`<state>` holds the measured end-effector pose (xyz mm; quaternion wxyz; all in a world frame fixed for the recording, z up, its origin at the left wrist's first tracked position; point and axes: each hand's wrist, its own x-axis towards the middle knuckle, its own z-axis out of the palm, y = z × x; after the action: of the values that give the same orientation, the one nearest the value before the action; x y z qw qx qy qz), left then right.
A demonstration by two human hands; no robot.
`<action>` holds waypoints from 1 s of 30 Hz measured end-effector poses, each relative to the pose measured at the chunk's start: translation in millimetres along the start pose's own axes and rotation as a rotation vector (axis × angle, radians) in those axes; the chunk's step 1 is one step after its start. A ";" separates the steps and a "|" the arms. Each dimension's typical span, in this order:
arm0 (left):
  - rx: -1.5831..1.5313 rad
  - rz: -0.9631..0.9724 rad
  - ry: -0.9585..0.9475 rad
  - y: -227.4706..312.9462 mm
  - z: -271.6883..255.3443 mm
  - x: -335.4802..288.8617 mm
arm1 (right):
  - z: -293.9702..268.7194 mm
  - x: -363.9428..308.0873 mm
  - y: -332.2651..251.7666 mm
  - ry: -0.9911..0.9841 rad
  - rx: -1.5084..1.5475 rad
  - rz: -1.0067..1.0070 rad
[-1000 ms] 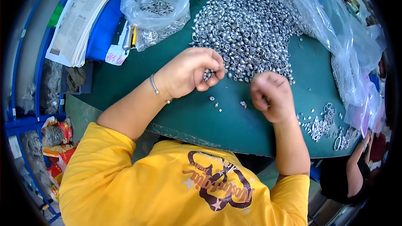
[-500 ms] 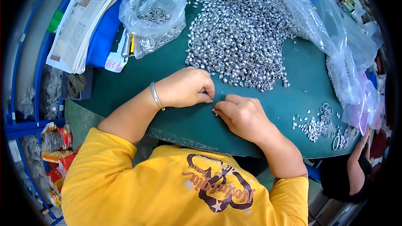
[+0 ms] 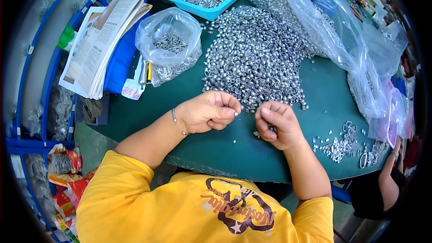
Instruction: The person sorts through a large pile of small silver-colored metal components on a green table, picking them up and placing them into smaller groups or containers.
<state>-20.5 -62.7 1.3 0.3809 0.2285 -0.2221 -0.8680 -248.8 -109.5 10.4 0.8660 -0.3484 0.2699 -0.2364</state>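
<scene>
A heap of small, silver-grey, hollow rounded metal pieces [image 3: 254, 54] lies on the green table [image 3: 211, 150], just beyond both hands. At its near edge, my left hand [image 3: 204, 112] pinches a small metal piece [image 3: 236, 114] between thumb and forefinger. To the right, my right hand [image 3: 283, 123] is turned partly palm-up, its fingers curled over several small metal pieces [image 3: 272, 128]. More of these show at its lower left edge, by the tabletop. How many sit inside the right fist is hidden. One tiny pale bit [image 3: 234, 141] rests on the table between my forearms.
Left of the heap stands a clear plastic bag [image 3: 168, 29] of metal parts, beside a newspaper stack [image 3: 101, 45]. A blue basket [image 3: 210, 12] with more pieces is behind. Large clear plastic [image 3: 335, 31] drapes at right, above scattered metal bits [image 3: 342, 141]. Other people sit nearby.
My hands have shifted farther out, toward the heap. The right hand has rolled over and now curls around metal pieces. The view has moved, showing more of the table's far side.
</scene>
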 end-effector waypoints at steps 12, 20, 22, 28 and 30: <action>0.516 0.539 0.525 -11.0 47.9 19.3 | -2.7 9.3 2.5 0.044 0.225 0.148; 1.670 1.015 0.143 -16.8 84.2 73.6 | -9.7 9.8 1.1 0.025 0.497 0.128; 1.761 1.099 0.114 -21.4 89.3 80.2 | -5.9 10.2 -0.8 0.123 0.592 0.054; 1.484 1.165 0.275 -1.9 91.4 70.7 | -44.1 -11.4 -59.5 0.340 0.573 -0.342; 1.461 1.112 0.371 5.7 78.5 54.7 | -76.9 -34.2 -111.5 0.479 0.506 -0.660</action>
<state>-94.8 -91.3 54.6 0.5327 0.4068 -0.7254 -0.1564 -347.6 -197.6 55.2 0.7158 -0.1294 0.2708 -0.6305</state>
